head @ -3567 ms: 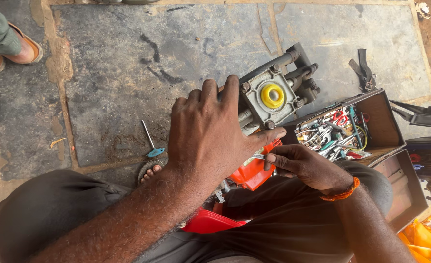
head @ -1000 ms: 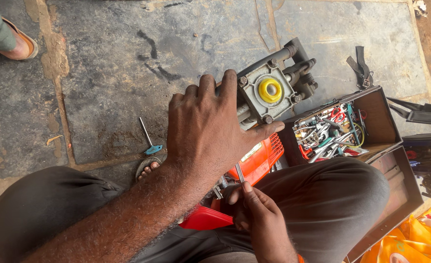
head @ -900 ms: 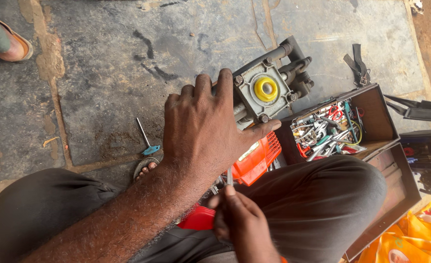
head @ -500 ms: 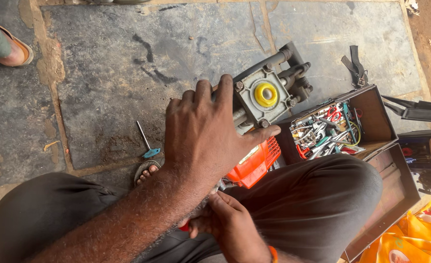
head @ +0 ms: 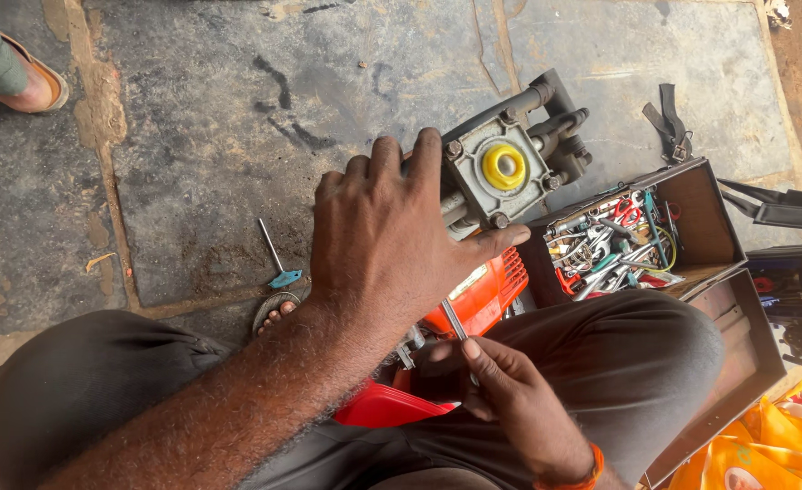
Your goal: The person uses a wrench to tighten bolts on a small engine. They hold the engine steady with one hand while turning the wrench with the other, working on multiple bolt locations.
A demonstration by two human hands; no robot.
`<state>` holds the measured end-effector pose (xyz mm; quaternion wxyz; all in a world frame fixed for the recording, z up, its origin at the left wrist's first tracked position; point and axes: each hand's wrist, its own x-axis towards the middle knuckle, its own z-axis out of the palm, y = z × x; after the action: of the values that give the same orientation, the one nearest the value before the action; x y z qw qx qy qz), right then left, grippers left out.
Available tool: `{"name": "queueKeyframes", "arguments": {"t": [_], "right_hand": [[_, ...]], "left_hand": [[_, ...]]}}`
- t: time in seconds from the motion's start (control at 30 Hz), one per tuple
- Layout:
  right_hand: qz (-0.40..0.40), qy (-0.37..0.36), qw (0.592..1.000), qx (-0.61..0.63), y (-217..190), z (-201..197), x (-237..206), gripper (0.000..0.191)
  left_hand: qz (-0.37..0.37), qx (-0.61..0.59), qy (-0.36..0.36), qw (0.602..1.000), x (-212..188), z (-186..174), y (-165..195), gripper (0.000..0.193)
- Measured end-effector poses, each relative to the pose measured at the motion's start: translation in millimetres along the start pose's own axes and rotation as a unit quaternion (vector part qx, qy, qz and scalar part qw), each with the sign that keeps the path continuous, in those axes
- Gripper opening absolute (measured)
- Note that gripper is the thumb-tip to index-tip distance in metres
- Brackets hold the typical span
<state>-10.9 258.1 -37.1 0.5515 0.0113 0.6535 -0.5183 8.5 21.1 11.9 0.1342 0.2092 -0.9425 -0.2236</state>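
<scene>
The grey pump head [head: 501,172] with its yellow centre cap sits at the far end of an orange engine [head: 478,295] resting across my lap, and my left hand [head: 387,240] is spread flat over the machine just left of that cap, pressing down rather than closing around anything. My right hand [head: 501,404] is nearer to me, fingers pinched on the shaft of a thin metal tool [head: 455,322] whose tip goes in beside the orange housing; the fastener it meets is hidden. As I judge it, doing this well means keeping the left palm heavy so the body cannot rock, and holding the tool straight on its axis so it does not slip. Right of the engine stands an open toolbox [head: 705,218] full of hand tools, and a blue-handled hex key [head: 276,259] lies on the stone floor [head: 220,136] to the left.
</scene>
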Motion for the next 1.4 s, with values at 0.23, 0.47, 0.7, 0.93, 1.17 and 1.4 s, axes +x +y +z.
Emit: {"name": "queueKeyframes", "arguments": {"t": [0.23, 0.47, 0.7, 0.93, 1.17, 1.4], "right_hand": [[0.012, 0.014, 0.999, -0.046, -19, -11, 6, 0.044], [0.012, 0.004, 0.999, -0.033, -21, -8, 6, 0.044], [-0.024, 0.039, 0.998, 0.033, -1, -2, 5, 0.044], [0.009, 0.128, 0.982, 0.139, 32, 64, 13, 0.051], [-0.011, 0.036, 0.966, 0.257, 31, 111, 26, 0.061], [0.042, -0.054, 0.991, 0.116, 6, 66, 5, 0.047]], "left_hand": [[0.008, -0.003, 0.006, 1.000, 0, 1, -1, 0.112], [0.011, -0.005, 0.001, 1.000, 1, 0, -2, 0.112], [0.007, -0.014, 0.011, 1.000, 1, -1, -1, 0.111], [0.000, -0.002, -0.005, 1.000, 1, -3, 0, 0.112], [0.004, 0.015, -0.003, 1.000, 2, -5, 1, 0.114], [0.006, 0.016, 0.006, 1.000, 3, 0, -3, 0.117]]}}
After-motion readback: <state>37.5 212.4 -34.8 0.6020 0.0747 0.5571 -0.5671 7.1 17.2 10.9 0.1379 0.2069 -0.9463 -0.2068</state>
